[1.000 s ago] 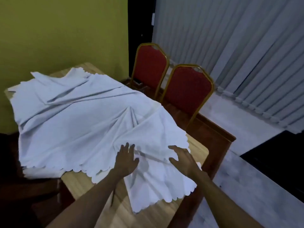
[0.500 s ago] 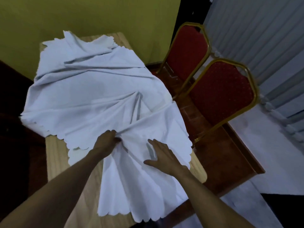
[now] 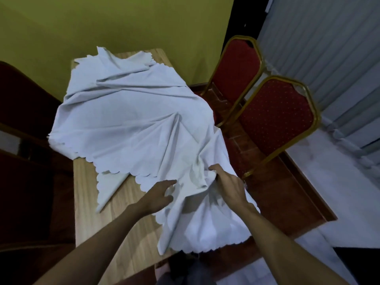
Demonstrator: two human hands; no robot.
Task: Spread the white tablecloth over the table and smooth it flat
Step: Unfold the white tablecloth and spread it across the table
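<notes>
The white tablecloth with a scalloped hem lies crumpled and creased over the far and right parts of the wooden table. One fold hangs off the near right edge. My right hand grips a bunched ridge of cloth near the table's right side. My left hand sits at the scalloped hem just left of it, fingers loosely curled against the cloth; a firm hold is not visible. Bare wood shows at the near left.
Two red chairs with gold frames stand close to the table's right side. A yellow-green wall is behind the table, grey vertical blinds at the right. A dark chair or furniture lies left.
My right hand went from lying flat on the cloth to gripping a bunch of it. My left hand let go of its bunched fold and shifted nearer. The view tilted further down.
</notes>
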